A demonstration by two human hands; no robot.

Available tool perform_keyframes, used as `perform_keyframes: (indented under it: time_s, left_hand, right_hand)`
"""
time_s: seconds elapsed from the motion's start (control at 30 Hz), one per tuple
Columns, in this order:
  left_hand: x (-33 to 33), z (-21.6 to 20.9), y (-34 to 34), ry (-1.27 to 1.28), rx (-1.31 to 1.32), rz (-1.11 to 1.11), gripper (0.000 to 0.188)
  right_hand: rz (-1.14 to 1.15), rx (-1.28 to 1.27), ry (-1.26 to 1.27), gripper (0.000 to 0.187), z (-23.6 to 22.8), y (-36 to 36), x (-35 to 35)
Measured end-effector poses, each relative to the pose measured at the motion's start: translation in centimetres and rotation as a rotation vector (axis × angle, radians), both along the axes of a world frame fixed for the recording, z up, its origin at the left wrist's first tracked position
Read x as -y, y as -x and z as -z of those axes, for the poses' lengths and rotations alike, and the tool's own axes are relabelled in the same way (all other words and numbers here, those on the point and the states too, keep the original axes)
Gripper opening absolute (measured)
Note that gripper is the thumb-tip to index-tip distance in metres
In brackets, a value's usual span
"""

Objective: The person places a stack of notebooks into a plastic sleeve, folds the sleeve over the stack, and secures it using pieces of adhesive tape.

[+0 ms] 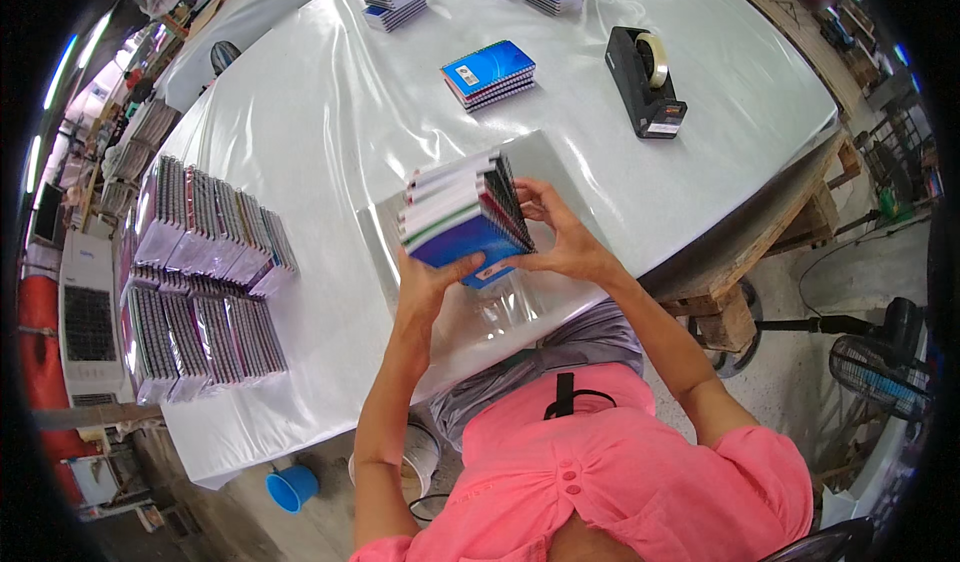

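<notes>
Held notebooks [463, 240]: your left fingers [460, 269] and right fingers [530, 261] grip them, apparently unwrapped.
Wrapped bundles [205, 337]: at your left, seemingly done.
Blue stack [492, 70]: farther off, apparently remaining.

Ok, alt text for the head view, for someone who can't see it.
A person's left hand and right hand hold a notebook bundle at a shiny table. Farther back sit notebook piles and a tape dispenser; wrapped notebooks sit in rows at left.
</notes>
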State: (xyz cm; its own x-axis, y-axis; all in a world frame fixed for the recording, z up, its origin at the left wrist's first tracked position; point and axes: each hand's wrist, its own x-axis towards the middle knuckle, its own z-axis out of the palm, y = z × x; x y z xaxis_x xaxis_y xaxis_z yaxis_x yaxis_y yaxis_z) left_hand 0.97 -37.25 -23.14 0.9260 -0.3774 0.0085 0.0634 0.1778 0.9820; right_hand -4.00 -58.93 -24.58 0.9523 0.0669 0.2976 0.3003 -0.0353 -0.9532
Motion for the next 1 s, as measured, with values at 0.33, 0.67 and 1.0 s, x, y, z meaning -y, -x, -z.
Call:
perform_keyframes:
  time_s: [0.33, 0.67, 1.0]
  left_hand:
    - [0.1, 2.6, 2.7, -0.132, 0.298, -0.006, 0.15]
    - [2.3, 3.1, 3.0, 0.098, 0.016, -0.126, 0.14]
    - [0.0, 0.3, 2.0, -0.106, -0.045, -0.023, 0.087]
  right_hand:
    - [-0.165, -0.139, 0.087, 0.105, 0.4, 0.6, -2.5]
    - [-0.125, 0.135, 0.224, 0.091, 0.8, 1.0, -2.6]
    - [-0.059, -0.333, -0.091, 0.085, -1.5, -1.6, -2.8]
